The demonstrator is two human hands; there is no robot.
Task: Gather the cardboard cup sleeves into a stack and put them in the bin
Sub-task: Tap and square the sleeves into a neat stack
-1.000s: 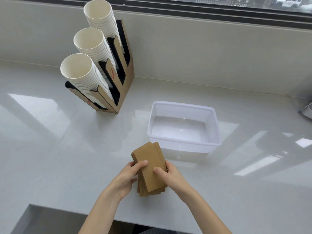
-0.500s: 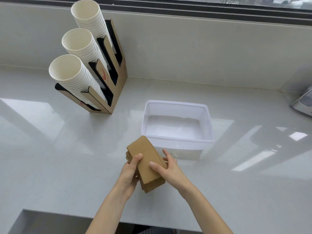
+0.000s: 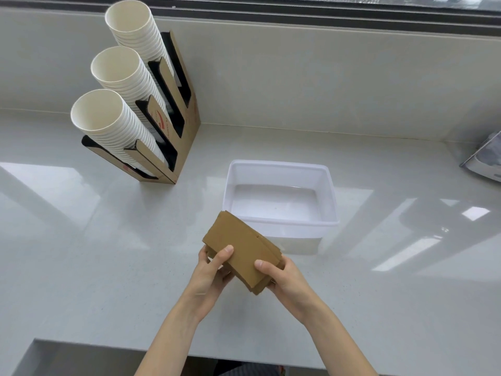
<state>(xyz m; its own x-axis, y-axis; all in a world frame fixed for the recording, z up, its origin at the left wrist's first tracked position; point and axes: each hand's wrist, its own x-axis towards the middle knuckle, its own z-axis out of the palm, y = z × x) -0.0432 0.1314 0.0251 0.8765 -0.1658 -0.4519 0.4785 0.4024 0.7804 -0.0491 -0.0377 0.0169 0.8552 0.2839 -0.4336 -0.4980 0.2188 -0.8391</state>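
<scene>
Your left hand and right hand are both clamped on the stack of cardboard sleeves, thumbs pressed on the top face and the other fingers hidden beneath, so the whole bundle is held off the counter just in front of the white bin. The stack sits skewed, its far corner overlapping the bin's near rim in this view, and the lower sleeves fan out a little at the near-right edge. Square those edges with your palms before you move, or a loose sleeve may slide out. Then carry the stack forward over the near rim and lower it flat into the empty bin. The cup dispenser stands well apart to the left.
</scene>
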